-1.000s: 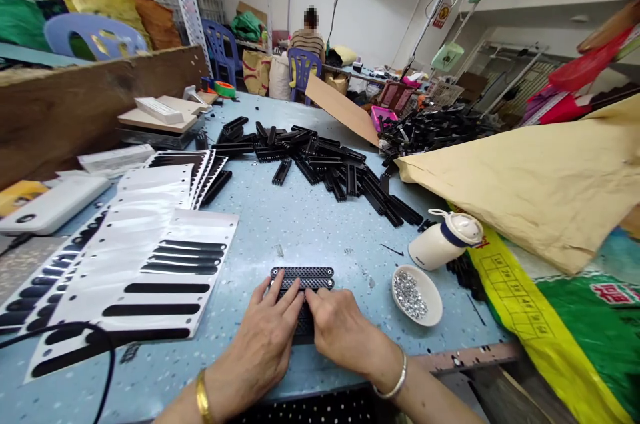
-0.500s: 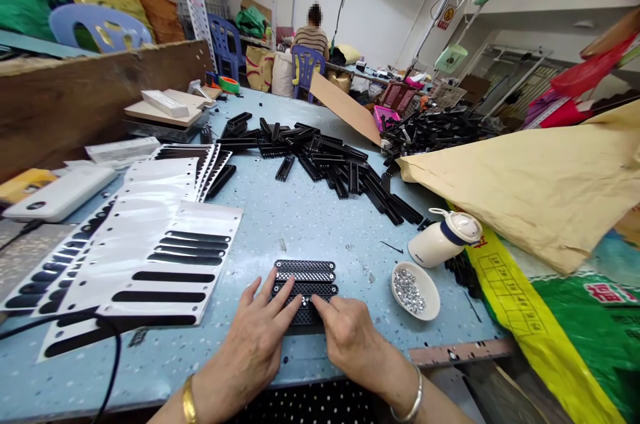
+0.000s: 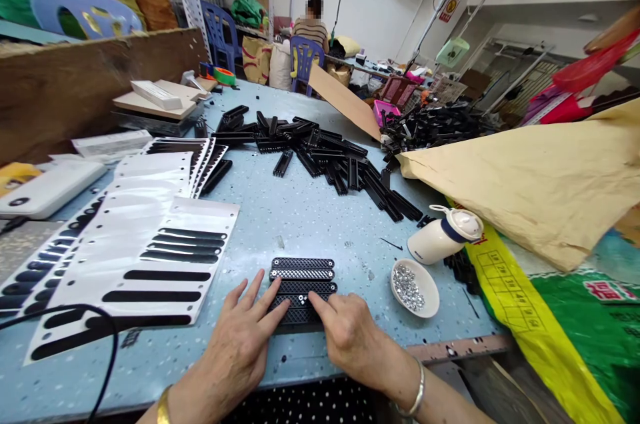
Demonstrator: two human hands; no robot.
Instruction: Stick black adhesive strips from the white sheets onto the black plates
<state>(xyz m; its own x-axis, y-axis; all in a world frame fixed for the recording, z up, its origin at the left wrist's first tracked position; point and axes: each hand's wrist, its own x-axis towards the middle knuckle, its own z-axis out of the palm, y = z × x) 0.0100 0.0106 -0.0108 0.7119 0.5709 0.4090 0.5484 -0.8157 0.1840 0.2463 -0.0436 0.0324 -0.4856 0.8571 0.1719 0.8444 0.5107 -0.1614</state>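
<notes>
Perforated black strips (image 3: 303,275), near the table's front edge: left hand (image 3: 243,339) and right hand (image 3: 347,332) flat, fingertips pressing, apparently ungripped; bare tabletop (image 3: 310,217) beyond.

Your single head-worn camera is looking forward and down across the pale blue speckled bench (image 3: 300,211), sitting close above your own two hands at the bottom edge. It is facing along the bench toward the far white wall (image 3: 380,4), taking in the near work area closely and the room beyond at a distance.
</notes>
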